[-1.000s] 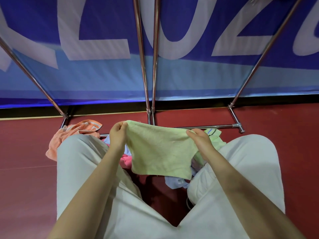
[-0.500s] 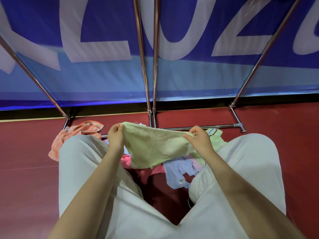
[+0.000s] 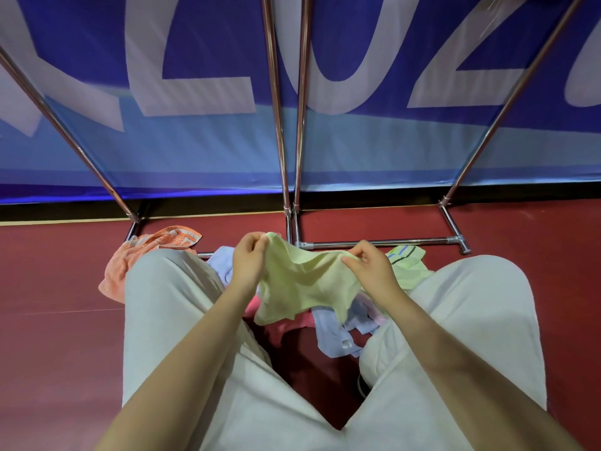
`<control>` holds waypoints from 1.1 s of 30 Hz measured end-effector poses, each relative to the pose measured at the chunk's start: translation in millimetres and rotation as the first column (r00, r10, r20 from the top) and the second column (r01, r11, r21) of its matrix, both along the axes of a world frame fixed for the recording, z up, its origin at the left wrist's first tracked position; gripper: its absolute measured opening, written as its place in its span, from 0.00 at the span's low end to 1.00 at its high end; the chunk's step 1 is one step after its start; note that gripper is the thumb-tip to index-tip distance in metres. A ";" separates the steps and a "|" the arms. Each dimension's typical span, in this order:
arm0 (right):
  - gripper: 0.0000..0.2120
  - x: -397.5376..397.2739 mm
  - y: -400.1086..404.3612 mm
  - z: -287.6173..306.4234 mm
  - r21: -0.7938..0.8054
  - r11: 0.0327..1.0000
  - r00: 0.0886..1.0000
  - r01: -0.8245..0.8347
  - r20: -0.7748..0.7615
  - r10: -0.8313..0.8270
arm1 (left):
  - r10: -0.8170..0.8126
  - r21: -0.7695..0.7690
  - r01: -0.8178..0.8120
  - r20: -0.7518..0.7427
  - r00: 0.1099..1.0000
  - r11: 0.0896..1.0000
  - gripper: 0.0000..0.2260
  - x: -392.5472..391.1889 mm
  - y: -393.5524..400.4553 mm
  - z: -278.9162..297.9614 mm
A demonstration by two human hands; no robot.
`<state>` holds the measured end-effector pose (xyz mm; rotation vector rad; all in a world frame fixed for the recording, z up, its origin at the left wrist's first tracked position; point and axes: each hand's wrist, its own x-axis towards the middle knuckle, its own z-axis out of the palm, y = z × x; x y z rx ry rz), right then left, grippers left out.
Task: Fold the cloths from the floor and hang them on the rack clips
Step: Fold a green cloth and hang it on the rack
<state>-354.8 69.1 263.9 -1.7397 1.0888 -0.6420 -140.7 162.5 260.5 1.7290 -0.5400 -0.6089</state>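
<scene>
Green cloth (image 3: 302,284) now sagging lower than before, left hand (image 3: 248,260) and right hand (image 3: 370,268) fingers pinching its top corners; rack (image 3: 377,245) base bar just beyond; red floor (image 3: 536,242) open at right

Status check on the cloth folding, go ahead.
Left hand and right hand pinch the light green cloth by its top corners, cloth sagging between. More cloths piled on the floor below. No rack clips in view.
</scene>
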 end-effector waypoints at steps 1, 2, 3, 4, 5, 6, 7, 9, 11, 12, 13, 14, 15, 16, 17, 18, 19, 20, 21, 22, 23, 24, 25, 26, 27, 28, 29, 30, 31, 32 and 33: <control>0.06 2.4 1.3 0.7 0.026 0.999 1.000 0.021 0.014 -0.021 | -0.042 -0.012 0.042 0.020 0.999 0.999 0.06 -5.7 -1.3 1.2; 0.04 4.5 2.2 0.9 0.045 0.998 0.999 0.044 0.023 -0.045 | -0.087 -0.015 0.087 0.034 0.996 0.996 0.06 -11.4 -2.9 1.7; 0.04 6.2 3.0 1.2 0.061 0.996 0.997 0.066 0.032 -0.068 | -0.133 -0.015 0.134 0.039 0.990 0.991 0.07 -16.9 -4.5 2.5; 0.07 7.8 3.4 1.6 0.086 0.992 0.995 0.089 0.040 -0.093 | -0.179 -0.018 0.180 0.036 0.983 0.984 0.07 -21.5 -6.1 2.8; 0.09 8.7 4.3 3.9 0.121 0.987 0.992 0.108 0.050 -0.115 | -0.222 -0.026 0.223 0.028 0.975 0.975 0.08 -25.6 -7.5 3.1; 0.09 9.8 4.6 6.4 0.152 0.982 0.991 0.115 0.055 -0.125 | -0.260 -0.034 0.260 0.021 0.965 0.965 0.09 -29.1 -9.0 3.0; 0.07 10.4 5.4 9.4 0.169 0.980 0.991 0.104 0.064 -0.116 | -0.296 -0.040 0.297 0.020 0.955 0.954 0.09 -32.8 -10.2 4.0; 0.06 11.6 6.0 12.2 0.125 0.992 0.998 0.016 0.056 -0.024 | -0.357 -0.048 0.358 0.026 0.934 0.933 0.09 -39.6 -12.5 6.8; 0.11 13.5 6.2 8.2 0.033 0.994 0.994 -0.102 -0.046 0.103 | -0.386 -0.061 0.388 0.036 0.922 0.920 0.09 -44.8 -14.5 9.7; 0.13 15.0 6.5 4.7 -0.001 0.990 0.982 -0.141 -0.128 0.139 | -0.396 -0.066 0.398 0.040 0.917 0.915 0.09 -46.3 -15.0 10.6; 0.13 16.9 7.2 2.3 -0.035 0.985 0.966 -0.167 -0.208 0.156 | -0.406 -0.072 0.407 0.038 0.913 0.910 0.09 -47.3 -14.8 11.6; 0.13 18.7 7.8 -0.1 -0.069 0.979 0.949 -0.190 -0.267 0.166 | -0.411 -0.078 0.412 0.030 0.911 0.908 0.09 -47.8 -14.4 12.3; 0.11 19.9 8.8 -1.3 -0.098 0.972 0.938 -0.216 -0.298 0.178 | -0.414 -0.084 0.414 0.020 0.910 0.906 0.09 -48.2 -13.5 13.1; 0.10 20.9 9.7 -1.5 -0.114 0.964 0.933 -0.241 -0.300 0.198 | -0.416 -0.085 0.416 0.016 0.909 0.906 0.09 -47.9 -12.9 13.2; 0.10 21.0 10.7 -0.7 -0.110 0.959 0.931 -0.263 -0.290 0.222 | -0.422 -0.081 0.421 0.016 0.907 0.903 0.09 -47.4 -11.8 13.9; 0.11 21.0 11.0 0.4 -0.086 0.957 0.932 -0.276 -0.270 0.244 | -0.429 -0.070 0.429 0.021 0.903 0.901 0.09 -46.3 -11.2 14.2; 0.11 20.4 11.0 1.6 -0.052 0.959 0.935 -0.278 -0.244 0.257 | -0.434 -0.055 0.435 0.025 0.900 0.899 0.09 -44.2 -10.2 14.0; 0.11 19.6 10.6 2.7 -0.023 0.963 0.944 -0.267 -0.209 0.257 | -0.439 -0.038 0.440 0.030 0.898 0.897 0.09 -40.9 -8.9 13.2; 0.11 18.5 10.0 4.2 -0.005 0.970 0.957 -0.244 -0.166 0.240 | -0.448 -0.019 0.449 0.036 0.893 0.893 0.09 -36.8 -7.4 12.2; 0.10 17.1 9.1 5.0 0.008 0.978 0.971 -0.207 -0.116 0.207 | -0.467 0.010 0.467 0.045 0.883 0.884 0.09 -32.8 -5.6 10.7; 0.11 15.5 8.1 6.8 0.016 0.986 0.983 -0.168 -0.075 0.169 | -0.498 0.044 0.496 0.056 0.865 0.867 0.09 -29.8 -3.4 9.9; 0.12 13.7 7.2 8.4 0.015 0.991 0.990 -0.133 -0.052 0.133 | -0.531 0.083 0.526 0.063 0.845 0.847 0.08 -28.1 -1.5 8.5; 0.12 11.7 6.7 9.2 0.012 0.994 0.994 -0.104 -0.044 0.105 | -0.556 0.113 0.548 0.063 0.829 0.829 0.08 -27.8 0.5 6.9; 0.12 9.7 6.5 8.7 0.011 0.997 0.996 -0.082 -0.045 0.082 | -0.568 0.128 0.558 0.055 0.821 0.820 0.08 -27.7 2.4 4.8; 0.12 7.5 6.2 7.4 0.014 0.998 0.997 -0.062 -0.050 0.063 | -0.570 0.122 0.562 0.037 0.821 0.818 0.09 -27.7 4.5 2.9; 0.11 5.3 5.9 5.8 0.017 0.999 0.997 -0.045 -0.056 0.046 | -0.565 0.103 0.561 0.006 0.825 0.821 0.09 -27.2 6.7 1.3; 0.11 3.2 5.5 4.0 0.015 0.999 0.998 -0.031 -0.062 0.032 | -0.553 0.082 0.553 -0.027 0.833 0.829 0.10 -26.0 9.0 0.1; 0.11 1.6 5.1 2.3 0.008 1.000 0.997 -0.022 -0.069 0.022 | -0.535 0.075 0.538 -0.052 0.843 0.840 0.10 -23.8 11.1 -1.2; 0.10 0.6 4.6 1.1 0.000 1.000 0.997 -0.014 -0.080 0.014 | -0.518 0.086 0.522 -0.063 0.853 0.849 0.10 -21.1 12.6 -2.7; 0.10 0.0 4.1 0.3 -0.007 1.000 0.996 -0.009 -0.088 0.008 | -0.509 0.112 0.513 -0.065 0.858 0.851 0.10 -17.6 13.7 -5.4; 0.10 -0.5 3.8 0.1 -0.016 1.000 0.995 -0.003 -0.098 0.001 | -0.515 0.141 0.518 -0.061 0.855 0.843 0.10 -14.9 14.1 -8.0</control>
